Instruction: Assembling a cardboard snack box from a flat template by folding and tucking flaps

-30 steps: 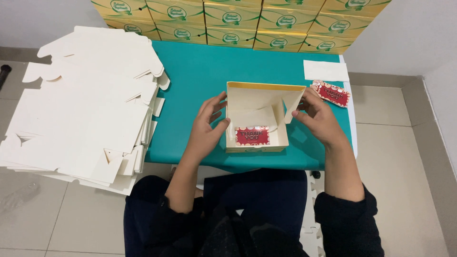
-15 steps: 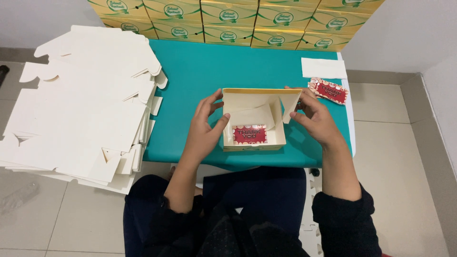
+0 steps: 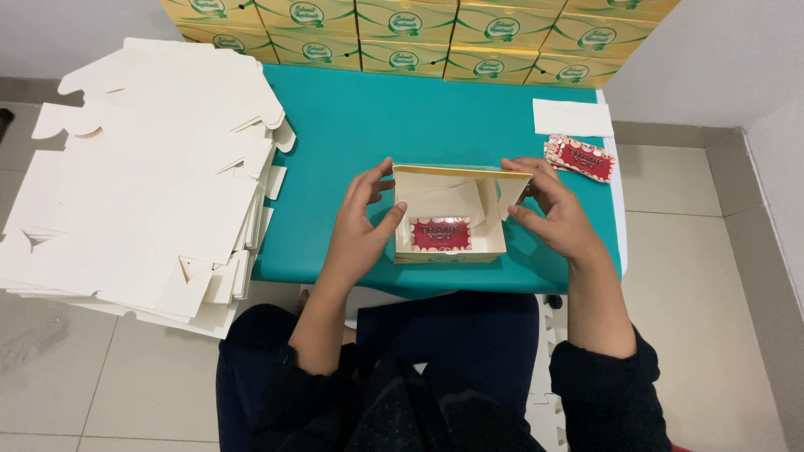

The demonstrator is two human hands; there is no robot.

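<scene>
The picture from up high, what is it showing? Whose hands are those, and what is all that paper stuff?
The camera sits on a person's head and looks down, so you see their own two hands and their lap. There is only this one view.

The left hand and the right hand each hold one side of an open cardboard box. Inside the box lies a small red card and a folded white paper.

The box stands on a green table. On the table's far right corner there is a little pile of the same red cards and a white sheet.

On the left is a big stack of flat boxes that have not been folded yet. At the back, a row of yellow boxes stands against the wall.
</scene>
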